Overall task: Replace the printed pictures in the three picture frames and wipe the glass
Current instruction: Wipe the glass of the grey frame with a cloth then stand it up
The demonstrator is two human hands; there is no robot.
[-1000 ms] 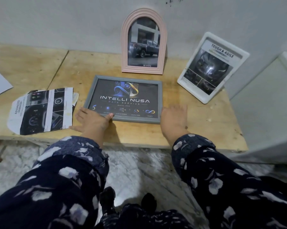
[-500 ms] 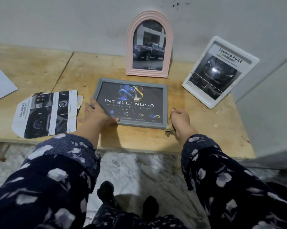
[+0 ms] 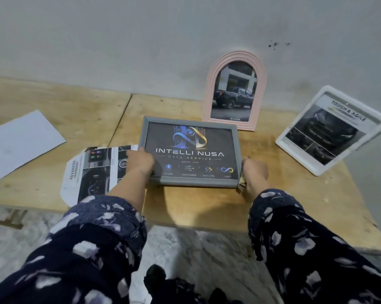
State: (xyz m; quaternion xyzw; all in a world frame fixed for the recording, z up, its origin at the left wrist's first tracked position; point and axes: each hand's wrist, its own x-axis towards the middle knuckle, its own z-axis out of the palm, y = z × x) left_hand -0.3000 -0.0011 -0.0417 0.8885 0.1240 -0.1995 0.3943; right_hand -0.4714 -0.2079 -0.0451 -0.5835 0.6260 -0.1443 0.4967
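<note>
Both hands had the grey frame point(image 3: 190, 153) in their grip, my left hand point(image 3: 140, 161) curled over its left edge, my right hand point(image 3: 255, 172) clasping its right edge with a cloth point(image 3: 241, 184) tucked beneath, near edge raised off the counter point(image 3: 207, 207), pink frame point(image 3: 234, 91) just behind.

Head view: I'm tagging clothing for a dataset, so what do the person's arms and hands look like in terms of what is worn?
Both arms wear loose long sleeves of dark navy fabric printed with pale grey-white petal or leaf shapes. The left sleeve and right sleeve end in gathered cuffs at mid-forearm. The left hand and right hand are bare, with no gloves; no rings or watch can be made out.
</note>
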